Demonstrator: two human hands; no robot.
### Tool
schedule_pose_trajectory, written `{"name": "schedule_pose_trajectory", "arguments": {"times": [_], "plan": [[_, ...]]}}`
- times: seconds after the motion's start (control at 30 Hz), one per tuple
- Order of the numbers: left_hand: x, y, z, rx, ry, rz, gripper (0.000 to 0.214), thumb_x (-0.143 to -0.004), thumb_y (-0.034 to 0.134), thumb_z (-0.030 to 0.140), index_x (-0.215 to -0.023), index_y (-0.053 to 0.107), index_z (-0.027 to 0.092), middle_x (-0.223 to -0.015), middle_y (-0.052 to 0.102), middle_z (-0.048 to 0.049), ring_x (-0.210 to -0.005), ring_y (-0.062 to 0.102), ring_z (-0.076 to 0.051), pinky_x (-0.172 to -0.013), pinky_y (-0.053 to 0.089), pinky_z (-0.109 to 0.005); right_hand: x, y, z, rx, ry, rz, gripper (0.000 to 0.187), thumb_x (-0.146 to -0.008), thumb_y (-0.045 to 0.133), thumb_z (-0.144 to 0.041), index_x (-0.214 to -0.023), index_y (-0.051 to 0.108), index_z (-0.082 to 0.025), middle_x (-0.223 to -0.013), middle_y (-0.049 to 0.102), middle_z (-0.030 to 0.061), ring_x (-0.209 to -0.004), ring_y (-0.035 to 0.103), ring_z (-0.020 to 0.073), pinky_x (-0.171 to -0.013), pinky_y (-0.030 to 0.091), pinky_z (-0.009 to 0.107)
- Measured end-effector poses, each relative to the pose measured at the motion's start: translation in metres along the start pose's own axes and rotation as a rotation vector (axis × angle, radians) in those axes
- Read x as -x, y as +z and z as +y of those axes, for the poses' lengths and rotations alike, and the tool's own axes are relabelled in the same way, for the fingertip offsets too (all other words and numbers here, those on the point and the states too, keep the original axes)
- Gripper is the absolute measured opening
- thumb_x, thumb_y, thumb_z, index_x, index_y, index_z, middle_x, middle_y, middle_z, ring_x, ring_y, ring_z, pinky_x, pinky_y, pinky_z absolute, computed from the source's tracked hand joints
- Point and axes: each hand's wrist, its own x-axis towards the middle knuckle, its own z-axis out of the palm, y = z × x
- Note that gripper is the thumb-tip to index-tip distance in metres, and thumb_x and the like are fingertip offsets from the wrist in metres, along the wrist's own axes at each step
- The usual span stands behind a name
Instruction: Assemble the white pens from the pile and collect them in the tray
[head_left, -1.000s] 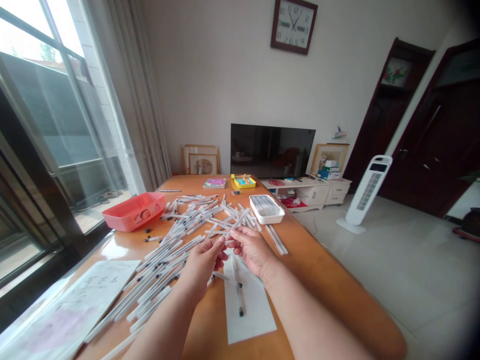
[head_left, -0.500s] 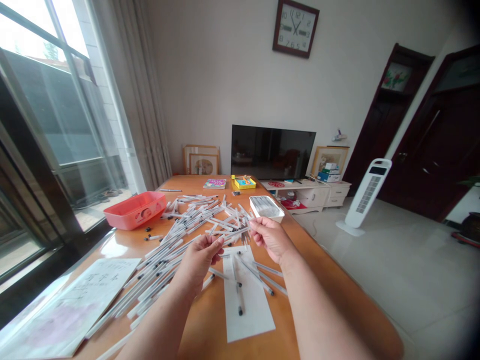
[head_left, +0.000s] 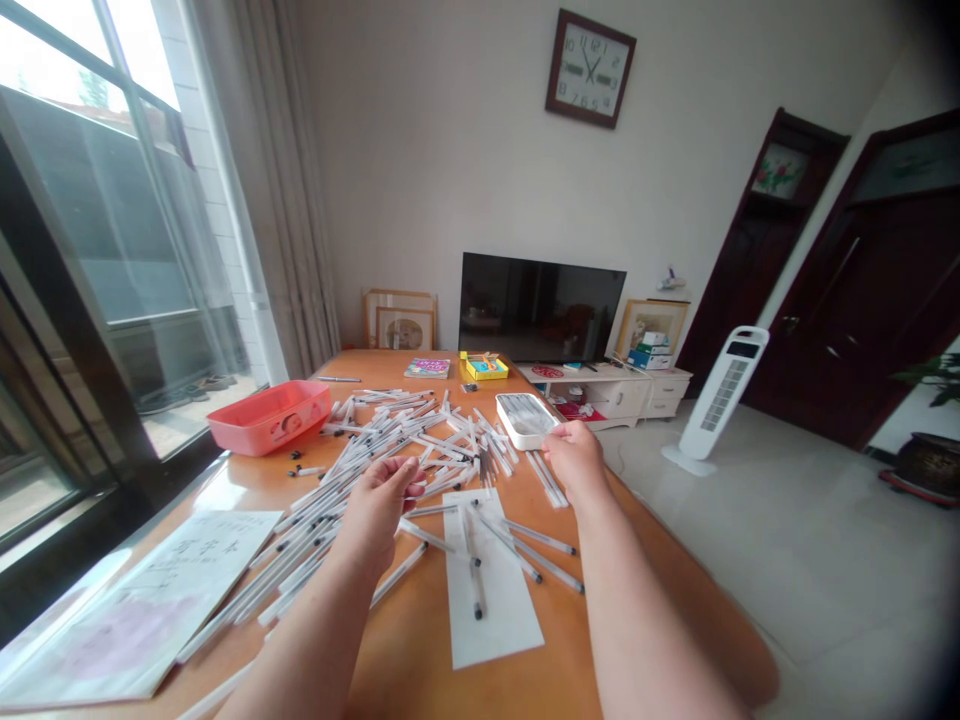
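My left hand (head_left: 386, 495) hovers over the pile of clear-barrelled pens (head_left: 360, 455), thumb and fingers pinched together. White pen barrels lie behind its fingertips, so what it grips cannot be made out. At the near right corner of a white tray (head_left: 512, 443) is my right hand (head_left: 576, 458), its fingers closed. Anything between those fingertips is too small to tell. Thin, greyish sticks fill the tray. Several black-capped pens lie on and beside a white paper sheet (head_left: 499, 630) between my forearms.
A red plastic basket (head_left: 247, 432) stands at the left, with small black caps (head_left: 295, 455) near it. A booklet (head_left: 142, 610) lies at the front left. Toward the far end are a colourful book (head_left: 427, 368) and a yellow box (head_left: 491, 373). The wooden table's (head_left: 660, 600) right edge borders the floor.
My right hand has moved right, away from my left hand, to the white tray's corner. My left hand has drawn slightly left and up. The stick that spanned both hands no longer does.
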Motion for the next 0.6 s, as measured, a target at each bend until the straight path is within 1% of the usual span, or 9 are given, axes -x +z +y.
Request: {"name": "schedule_pose_trajectory", "arguments": {"times": [0.13,0.27,0.33,0.43,0.53,0.6], "plan": [[-0.001,-0.003,0.003,0.026,0.003,0.011,0.048,-0.066,0.082,0.051,-0.093,0.061,0.017,-0.086,0.071,-0.0056,-0.063,0.061,-0.012,-0.061,0.043,-0.024,-0.002,-0.010,-0.004,0.330,-0.002,0.058,0.015,-0.074,0.060,-0.028,-0.086,0.067,-0.022,-0.081,0.073,0.0055,-0.073,0.065,0.0199,-0.060,0.042,0.026],[-0.001,-0.004,0.007,0.050,0.005,0.024,0.045,-0.066,0.082,0.048,-0.092,0.062,0.017,-0.085,0.071,-0.0053,-0.062,0.060,-0.011,-0.059,0.042,-0.022,-0.002,-0.026,0.005,0.547,0.054,0.029,0.013,-0.078,0.062,-0.032,-0.084,0.069,-0.024,-0.082,0.073,0.0063,-0.071,0.064,0.0203,-0.060,0.038,0.029],[0.000,-0.004,0.009,0.058,0.005,0.023,0.045,-0.065,0.083,0.047,-0.091,0.062,0.016,-0.085,0.071,-0.0060,-0.063,0.061,-0.011,-0.058,0.042,-0.022,0.001,-0.034,0.016,0.601,0.092,0.018,0.014,-0.079,0.062,-0.034,-0.085,0.069,-0.024,-0.084,0.073,0.0071,-0.071,0.064,0.0214,-0.060,0.038,0.030],[0.001,-0.003,0.011,0.062,-0.002,0.026,0.044,-0.066,0.082,0.047,-0.091,0.062,0.016,-0.085,0.072,-0.0065,-0.063,0.061,-0.011,-0.059,0.042,-0.023,0.007,-0.043,0.037,0.604,0.111,0.022,0.015,-0.082,0.059,-0.035,-0.088,0.068,-0.024,-0.086,0.073,0.0077,-0.074,0.065,0.0216,-0.063,0.040,0.029],[0.002,-0.003,0.011,0.065,-0.005,0.026,0.044,-0.066,0.082,0.047,-0.090,0.063,0.016,-0.085,0.072,-0.0063,-0.064,0.061,-0.011,-0.060,0.043,-0.023,0.014,-0.047,0.055,0.606,0.120,0.007,0.015,-0.083,0.058,-0.034,-0.087,0.068,-0.024,-0.087,0.073,0.0072,-0.075,0.066,0.0213,-0.063,0.041,0.029],[0.002,-0.003,0.011,0.063,-0.002,0.025,0.043,-0.066,0.082,0.048,-0.089,0.062,0.016,-0.085,0.072,-0.0062,-0.063,0.061,-0.011,-0.060,0.043,-0.023,0.019,-0.047,0.062,0.616,0.126,0.005,0.015,-0.083,0.057,-0.034,-0.085,0.068,-0.024,-0.086,0.073,0.0067,-0.073,0.065,0.0213,-0.061,0.041,0.029]]}}
